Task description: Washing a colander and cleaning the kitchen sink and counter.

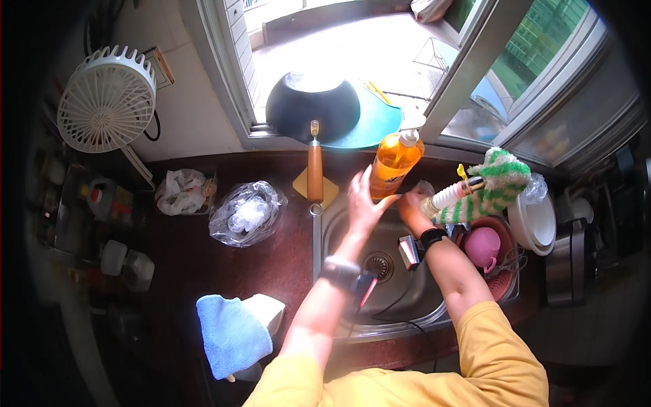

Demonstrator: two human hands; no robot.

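A pump bottle of orange liquid (395, 164) with a white pump stands at the back rim of the steel sink (351, 305). My left hand (365, 196) cups its lower left side, with the thumb across the front near the base. Close to the bottle's lower right is my right hand (411, 206), behind the faucet with a white ribbed hose (443, 198); its fingers are partly hidden, so its grip is unclear. A green-and-white striped cloth (501, 173) drapes over the faucet. Small devices with cables are strapped to both wrists.
A dark wok (310, 109) leans at the window, its wooden handle (315, 173) over a yellow sponge cloth (300, 184). Plastic bags (249, 213) lie left. A blue cloth (231, 336) hangs at the front left. Right of the sink are a red colander (501, 285), a pink cup (481, 245) and white bowls (534, 224).
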